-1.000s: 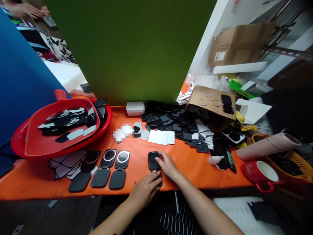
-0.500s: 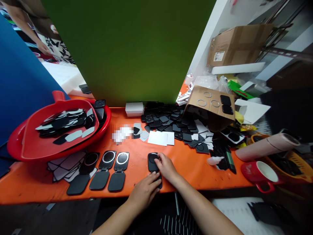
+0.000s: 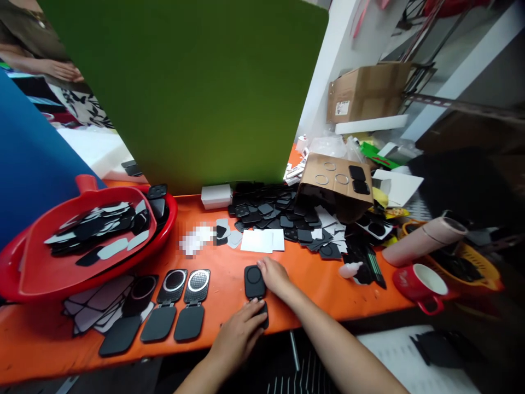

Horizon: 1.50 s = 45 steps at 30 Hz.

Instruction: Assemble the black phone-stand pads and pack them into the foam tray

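A black hinged square part (image 3: pixel 254 281) lies opened flat near the front edge of the orange table (image 3: pixel 320 284). My left hand (image 3: pixel 240 335) presses on its lower half, which is mostly hidden under the fingers. My right hand (image 3: pixel 275 276) rests its fingertips on the right edge of the upper half, which has a round ring outline. To the left lie three similar opened parts (image 3: pixel 172 303), two with silver rings. A heap of black square pieces (image 3: pixel 283 210) sits behind.
A red tray (image 3: pixel 24 273) holds black and grey pieces at the left. A green board (image 3: pixel 184 93) stands at the back. A cardboard box (image 3: pixel 338 183), red mug (image 3: pixel 422 282), pink roll (image 3: pixel 422 241) and orange basket (image 3: pixel 490 276) crowd the right. Another person's arm (image 3: pixel 45 67) shows at the top left.
The view has tilted and shifted, so everything sits lower and further left. Both hands stay on the black hinged part in almost the same hold.
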Motion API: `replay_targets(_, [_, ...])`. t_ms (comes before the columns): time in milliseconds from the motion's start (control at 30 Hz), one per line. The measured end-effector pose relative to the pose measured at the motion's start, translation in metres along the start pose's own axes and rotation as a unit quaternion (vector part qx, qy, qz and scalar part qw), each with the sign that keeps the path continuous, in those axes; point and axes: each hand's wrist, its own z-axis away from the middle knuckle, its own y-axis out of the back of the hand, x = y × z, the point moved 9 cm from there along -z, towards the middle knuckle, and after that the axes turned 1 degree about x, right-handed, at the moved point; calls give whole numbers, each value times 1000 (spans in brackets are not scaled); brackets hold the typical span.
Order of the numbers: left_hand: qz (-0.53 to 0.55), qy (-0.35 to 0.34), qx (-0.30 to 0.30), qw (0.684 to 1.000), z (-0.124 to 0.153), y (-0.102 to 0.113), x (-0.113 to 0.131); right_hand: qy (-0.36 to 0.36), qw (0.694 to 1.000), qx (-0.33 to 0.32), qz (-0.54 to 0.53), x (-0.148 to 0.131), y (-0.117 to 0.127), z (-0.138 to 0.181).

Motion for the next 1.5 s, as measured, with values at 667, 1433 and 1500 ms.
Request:
replay_targets(667, [168,260,103,945,19,54,-54,-73,993,87,35,3,54,-60])
replay_targets(1433, [536,333,118,767,-19,69,-36,283,955,10,-91,-96,72,81])
replay_targets(1500, [492,308,106,807,-20,75,-34,251,955,-30,-158,-93,70,79])
